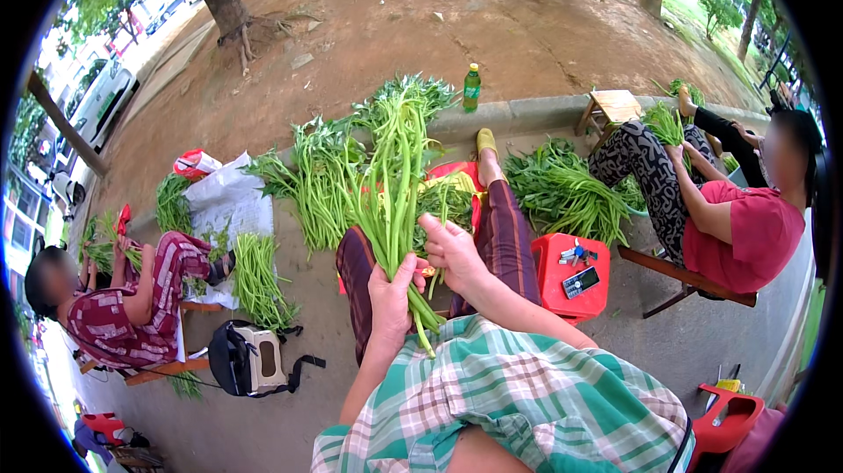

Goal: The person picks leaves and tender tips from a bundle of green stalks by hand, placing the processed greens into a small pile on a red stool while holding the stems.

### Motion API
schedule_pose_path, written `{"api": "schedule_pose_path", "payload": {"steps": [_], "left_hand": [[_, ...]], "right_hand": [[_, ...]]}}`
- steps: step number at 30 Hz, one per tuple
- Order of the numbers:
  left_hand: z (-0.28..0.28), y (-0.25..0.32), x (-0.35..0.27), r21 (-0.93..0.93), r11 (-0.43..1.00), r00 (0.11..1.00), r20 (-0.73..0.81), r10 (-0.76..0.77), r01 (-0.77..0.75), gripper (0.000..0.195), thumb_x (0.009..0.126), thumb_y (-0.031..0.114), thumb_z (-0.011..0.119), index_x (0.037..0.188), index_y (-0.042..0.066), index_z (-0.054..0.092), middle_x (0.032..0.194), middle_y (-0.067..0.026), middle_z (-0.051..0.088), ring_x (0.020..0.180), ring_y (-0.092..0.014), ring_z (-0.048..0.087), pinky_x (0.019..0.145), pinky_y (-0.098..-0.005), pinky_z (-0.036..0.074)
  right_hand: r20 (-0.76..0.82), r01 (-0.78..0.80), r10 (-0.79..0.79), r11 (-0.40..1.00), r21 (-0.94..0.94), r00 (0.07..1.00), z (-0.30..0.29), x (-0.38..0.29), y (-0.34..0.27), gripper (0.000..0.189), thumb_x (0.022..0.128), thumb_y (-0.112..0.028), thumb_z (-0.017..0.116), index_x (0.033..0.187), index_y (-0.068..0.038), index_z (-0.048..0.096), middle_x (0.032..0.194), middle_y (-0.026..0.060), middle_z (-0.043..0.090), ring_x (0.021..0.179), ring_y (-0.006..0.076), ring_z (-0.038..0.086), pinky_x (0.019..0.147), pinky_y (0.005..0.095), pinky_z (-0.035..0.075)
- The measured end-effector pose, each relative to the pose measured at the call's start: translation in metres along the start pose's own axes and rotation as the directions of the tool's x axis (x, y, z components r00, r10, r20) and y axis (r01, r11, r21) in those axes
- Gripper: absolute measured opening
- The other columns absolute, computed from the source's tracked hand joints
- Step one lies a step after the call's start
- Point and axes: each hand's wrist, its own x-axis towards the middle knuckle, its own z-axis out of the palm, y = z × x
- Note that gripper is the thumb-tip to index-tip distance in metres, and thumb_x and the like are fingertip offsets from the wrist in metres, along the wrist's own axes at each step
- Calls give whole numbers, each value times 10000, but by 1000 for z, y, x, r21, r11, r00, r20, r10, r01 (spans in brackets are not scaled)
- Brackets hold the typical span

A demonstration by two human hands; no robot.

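My left hand (pixel 392 298) is wrapped around the lower part of a bunch of long green leafy vegetable stems (pixel 398 170). The cut ends poke out below the fist, over my lap, and the stems reach away past my knees. Just to the right of the bunch, my right hand (pixel 454 252) pinches a thin green stem (pixel 443 209) between thumb and fingers. Between my legs a red and yellow sheet (pixel 461 173) bears a heap of loose green leaves (pixel 438 206), partly covered by my hands and the bunch.
Piled stems (pixel 316 190) lie to the left, more greens (pixel 570 190) to the right. A red plastic stool (pixel 550 275) holds keys and a mobile phone (pixel 581 282). A green bottle (pixel 471 87) stands on the kerb (pixel 527 114). Seated people (pixel 751 229) handle greens on both sides. A backpack (pixel 230 358) sits behind left.
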Motion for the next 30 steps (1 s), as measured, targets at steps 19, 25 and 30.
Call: {"api": "schedule_pose_path", "payload": {"steps": [19,25,30], "left_hand": [[-5,-4,3,-184,981,989,-124,-78,54,197,952,106,636,1136,52,589,1072,-107,699,905,-172,669,777,-313,585],[-22,1,9,-277,959,975,-191,-112,56,159,932,141,686,1061,88,609,929,-93,704,759,-178,695,651,-322,611],[-27,-1,8,-241,970,989,-135,-68,33,122,936,148,683,1000,89,598,786,-23,632,631,-114,606,554,-270,548]], "right_hand": [[-158,274,-305,942,-192,939,-16,2,-8,141,953,-219,669,1020,-98,640,889,3,694,554,-2,440,427,156,285],[-205,385,-433,892,-236,878,-48,20,-48,219,995,-236,597,1145,-81,633,908,-35,653,622,-10,457,459,139,296],[-221,371,-361,928,4,906,-75,44,-94,248,1019,-234,555,1194,-64,604,950,-7,653,650,6,469,447,137,316]]}}
